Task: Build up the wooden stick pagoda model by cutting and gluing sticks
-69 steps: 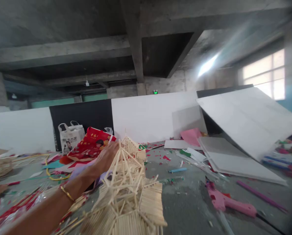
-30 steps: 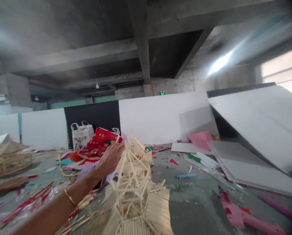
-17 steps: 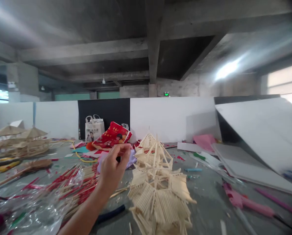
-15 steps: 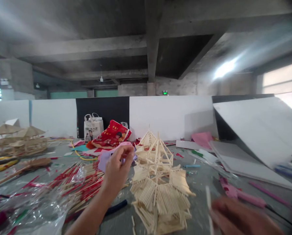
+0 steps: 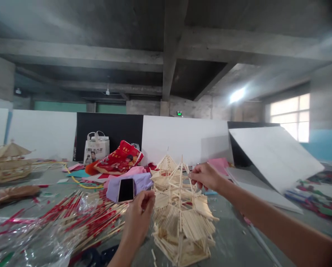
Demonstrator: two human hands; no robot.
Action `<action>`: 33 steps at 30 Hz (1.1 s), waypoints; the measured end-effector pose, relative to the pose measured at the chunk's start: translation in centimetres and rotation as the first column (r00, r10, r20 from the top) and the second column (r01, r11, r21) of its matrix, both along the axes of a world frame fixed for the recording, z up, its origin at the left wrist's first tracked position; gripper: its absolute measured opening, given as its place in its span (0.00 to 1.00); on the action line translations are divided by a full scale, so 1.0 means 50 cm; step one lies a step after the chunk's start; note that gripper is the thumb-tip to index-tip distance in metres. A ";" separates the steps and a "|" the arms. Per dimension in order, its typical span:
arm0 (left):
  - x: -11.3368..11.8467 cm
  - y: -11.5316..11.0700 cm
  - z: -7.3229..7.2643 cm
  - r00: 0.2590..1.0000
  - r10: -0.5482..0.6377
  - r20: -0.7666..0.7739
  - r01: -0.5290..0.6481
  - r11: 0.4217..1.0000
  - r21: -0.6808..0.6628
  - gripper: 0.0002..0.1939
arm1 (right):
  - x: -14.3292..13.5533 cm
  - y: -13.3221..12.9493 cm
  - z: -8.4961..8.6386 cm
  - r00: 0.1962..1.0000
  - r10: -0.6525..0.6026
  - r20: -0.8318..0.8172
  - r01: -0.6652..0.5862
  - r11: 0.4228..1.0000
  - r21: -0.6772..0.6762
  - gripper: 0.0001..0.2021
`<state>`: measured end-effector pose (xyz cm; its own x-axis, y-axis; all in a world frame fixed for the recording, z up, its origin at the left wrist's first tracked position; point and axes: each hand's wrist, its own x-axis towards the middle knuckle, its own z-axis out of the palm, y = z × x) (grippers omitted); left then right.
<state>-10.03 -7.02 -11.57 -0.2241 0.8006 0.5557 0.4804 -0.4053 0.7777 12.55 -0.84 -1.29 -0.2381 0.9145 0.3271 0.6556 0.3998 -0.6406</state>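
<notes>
A pale wooden stick model [image 5: 182, 218] with tiered roofs stands on the table in front of me. My right hand [image 5: 205, 176] is at the right side of its upper frame, fingers pinched on what looks like a thin stick. Left of the model, my left hand [image 5: 140, 207] is raised with thumb and fingertips together; whatever they may hold is too small to make out. Just behind the left hand, a phone [image 5: 126, 190] lies on purple cloth [image 5: 143, 181].
Red and plain sticks [image 5: 99, 218] and clear plastic wrap [image 5: 40, 241] cover the table's left side. A red bag [image 5: 121, 157] and white bag [image 5: 96, 148] stand behind. White boards [image 5: 274, 155] lean at the right, and another wooden model [image 5: 11, 161] is far left.
My right hand has moved from the lower right up to the model's upper frame with the stick. My left hand has lowered a little, uncovering the phone. The view has shifted.
</notes>
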 end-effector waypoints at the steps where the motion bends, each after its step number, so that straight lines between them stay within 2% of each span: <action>1: -0.002 -0.002 -0.004 1.000 -0.009 -0.001 0.009 1.000 -0.007 0.15 | -0.003 0.004 -0.002 1.000 -0.006 0.009 0.006 1.000 0.005 0.11; 11: -0.002 -0.016 -0.010 0.999 -0.013 -0.033 0.012 0.999 -0.035 0.11 | -0.025 0.021 -0.007 0.991 -0.082 0.104 0.071 0.991 0.110 0.12; 33: 0.011 -0.016 -0.025 0.997 -0.069 -0.018 0.069 0.997 -0.029 0.11 | -0.028 0.025 -0.007 0.988 -0.110 0.107 0.103 0.992 0.070 0.11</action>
<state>-9.46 -7.80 -12.80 -0.1578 0.8294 0.5359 0.4667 -0.4156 0.7807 11.15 0.41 -1.63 -0.1786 0.9145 0.3631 0.7619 0.3620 -0.5371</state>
